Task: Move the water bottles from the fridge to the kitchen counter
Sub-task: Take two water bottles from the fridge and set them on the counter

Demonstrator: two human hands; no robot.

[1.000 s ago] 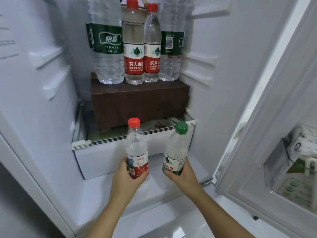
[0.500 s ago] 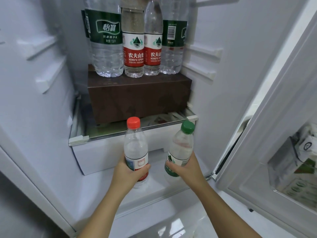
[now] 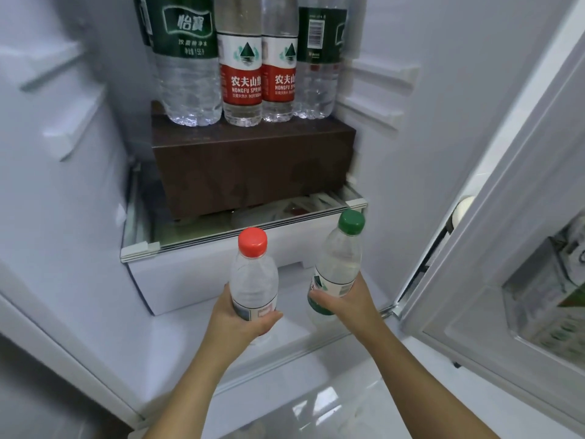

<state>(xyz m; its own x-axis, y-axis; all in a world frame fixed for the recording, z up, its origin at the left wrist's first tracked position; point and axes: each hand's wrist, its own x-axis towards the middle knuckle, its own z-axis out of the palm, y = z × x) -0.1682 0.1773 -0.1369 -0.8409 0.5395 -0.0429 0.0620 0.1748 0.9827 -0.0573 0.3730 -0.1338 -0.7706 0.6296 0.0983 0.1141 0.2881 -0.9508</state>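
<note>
My left hand (image 3: 235,318) grips a small red-capped water bottle (image 3: 253,270) round its lower half, holding it upright in front of the fridge drawer (image 3: 177,280). My right hand (image 3: 346,301) grips a small green-capped bottle (image 3: 340,258), tilted a little to the right. Both bottles are held above the white fridge floor. Deeper in the fridge, several more bottles stand on a brown box (image 3: 253,166): a big green-label bottle (image 3: 186,58), two red-label bottles (image 3: 242,71) (image 3: 280,68), and another green-label bottle (image 3: 319,58).
The open fridge door (image 3: 506,248) stands at the right, with cartons in its lower bin (image 3: 550,299). A glass shelf (image 3: 202,236) covers the white drawer. White fridge walls close in left and right. Glossy pale floor (image 3: 316,413) lies below the fridge.
Both hands have drawn the two small bottles slightly toward me and up, and the green-capped one has tipped further right. The view has moved closer to the shelf.
</note>
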